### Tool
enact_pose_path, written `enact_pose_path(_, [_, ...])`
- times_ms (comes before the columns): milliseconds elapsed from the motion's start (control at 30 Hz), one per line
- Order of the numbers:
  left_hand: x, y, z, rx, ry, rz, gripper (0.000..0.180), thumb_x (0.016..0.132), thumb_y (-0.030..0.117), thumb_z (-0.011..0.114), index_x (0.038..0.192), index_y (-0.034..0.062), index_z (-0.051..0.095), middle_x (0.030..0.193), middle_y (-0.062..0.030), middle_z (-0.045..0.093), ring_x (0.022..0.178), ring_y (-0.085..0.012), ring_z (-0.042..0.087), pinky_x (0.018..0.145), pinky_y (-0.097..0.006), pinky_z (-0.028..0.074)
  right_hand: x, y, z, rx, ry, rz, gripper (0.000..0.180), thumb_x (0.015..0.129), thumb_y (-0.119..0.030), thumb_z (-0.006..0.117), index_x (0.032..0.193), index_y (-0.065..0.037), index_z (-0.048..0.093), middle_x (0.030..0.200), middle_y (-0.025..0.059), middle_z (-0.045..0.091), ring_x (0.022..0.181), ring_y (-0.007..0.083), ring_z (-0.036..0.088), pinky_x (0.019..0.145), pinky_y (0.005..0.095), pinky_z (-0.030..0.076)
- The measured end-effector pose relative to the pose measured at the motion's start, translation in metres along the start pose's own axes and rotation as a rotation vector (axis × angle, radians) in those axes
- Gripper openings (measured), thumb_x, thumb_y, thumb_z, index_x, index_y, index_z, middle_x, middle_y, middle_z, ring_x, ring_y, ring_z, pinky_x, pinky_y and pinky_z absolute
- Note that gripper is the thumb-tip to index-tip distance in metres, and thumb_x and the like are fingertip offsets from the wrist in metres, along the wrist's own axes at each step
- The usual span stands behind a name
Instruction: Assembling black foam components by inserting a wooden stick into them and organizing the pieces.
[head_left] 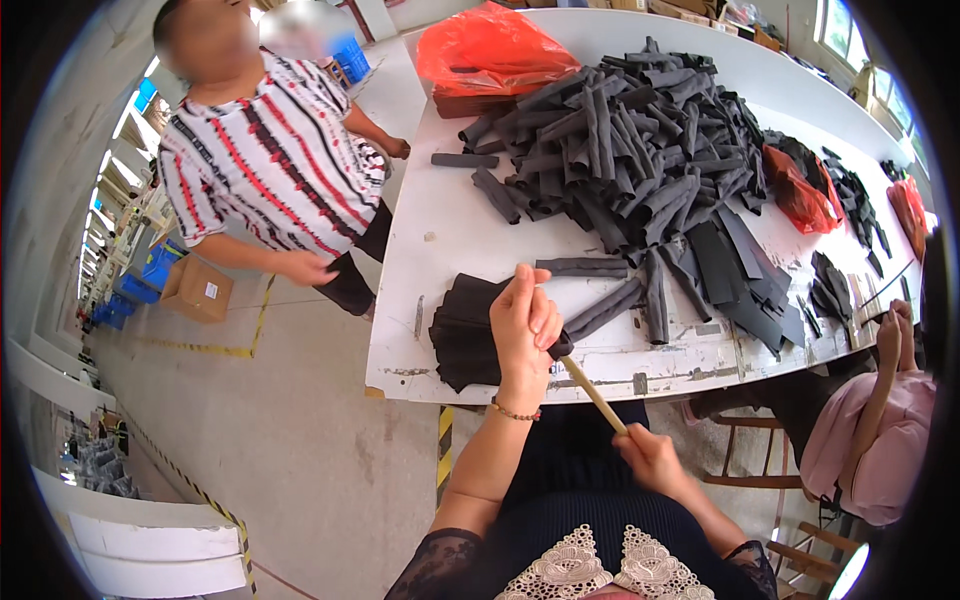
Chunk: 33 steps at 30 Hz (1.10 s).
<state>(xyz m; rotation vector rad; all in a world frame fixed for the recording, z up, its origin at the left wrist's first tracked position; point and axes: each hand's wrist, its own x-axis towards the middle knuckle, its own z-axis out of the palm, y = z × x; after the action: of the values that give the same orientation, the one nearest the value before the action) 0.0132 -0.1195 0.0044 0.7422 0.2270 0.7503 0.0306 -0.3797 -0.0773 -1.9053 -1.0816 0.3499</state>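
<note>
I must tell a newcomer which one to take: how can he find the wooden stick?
Start at the white table, at its near edge below the heap of dark rolled pieces. There the left hand and right hand hold a thin stick; it alone is pale wood.

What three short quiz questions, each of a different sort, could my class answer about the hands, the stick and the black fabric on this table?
1. True or false: the left hand grips a dark fabric piece on the wooden stick.
2. Which hand holds the stick's lower end? A left, B right.
3. Fill in: the orange plastic bag lies at the white table's ____ end.

Key: 1 true. 2 B, the right hand. 3 far, beyond the heap of black fabric rolls.
</note>
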Motion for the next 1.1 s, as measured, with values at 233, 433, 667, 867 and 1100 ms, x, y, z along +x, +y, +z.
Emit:
enact_pose_path(233, [0.017,0.041,0.02,0.013,0.073,0.196,0.039,0.102,0.041,0.05,0.091,0.0041,0.056,0.05,0.0073,0.028,0.038,-0.0028,0.021,0.038,-0.022,0.017,0.022,-0.008,-0.044,0.009,0.076,0.029,0.033,0.087,-0.024,0.075,0.074,0.001,0.058,0.051,0.0083,0.048,0.045,0.0117,0.045,0.044,0.0311,0.036])
enact_pose_path(433, [0.008,0.008,0.003,0.007,0.157,0.189,0.04,0.102,0.041,0.051,0.093,0.0023,0.056,0.054,0.0042,0.035,0.042,-0.0046,0.028,0.042,-0.022,0.024,0.136,-0.045,0.021,0.384,0.359,-0.348,0.014,0.088,-0.002,0.069,0.101,0.0,0.063,0.074,0.0022,0.057,0.061,0.0082,0.05,0.054,0.0249,0.04])
enact_pose_path(667, [-0.016,0.038,-0.004,0.756,-0.614,-0.151,0.036,0.1,0.023,0.059,0.128,0.0002,0.054,0.087,-0.0025,0.061,0.075,-0.0067,0.061,0.06,-0.023,0.048,0.169,-0.076,-0.017,0.152,0.191,-0.518,0.012,0.077,0.007,0.065,0.088,0.002,0.066,0.076,0.0131,0.058,0.068,0.0285,0.058,0.062,0.0336,0.045])
enact_pose_path(867, [-0.072,-0.031,-0.019,0.739,-0.294,-0.024,0.04,0.108,0.029,0.033,0.081,0.004,0.047,0.058,-0.0018,0.045,0.044,-0.0085,0.04,0.045,-0.024,0.034,0.208,-0.083,-0.028,0.344,0.476,-0.373,0.016,0.094,-0.009,0.061,0.082,0.002,0.06,0.073,0.0024,0.051,0.064,0.0109,0.046,0.058,0.026,0.038])
enact_pose_path(1100, [-0.08,-0.008,-0.031,0.586,-0.176,0.29,0.016,0.102,0.01,0.043,0.1,0.0008,0.055,0.082,-0.0083,0.06,0.073,-0.0143,0.059,0.07,-0.027,0.048,0.223,-0.088,-0.078,0.301,0.15,-0.188,0.03,0.097,-0.026,0.064,0.083,0.0,0.059,0.067,-0.0084,0.043,0.067,0.0038,0.038,0.057,0.0238,0.033])
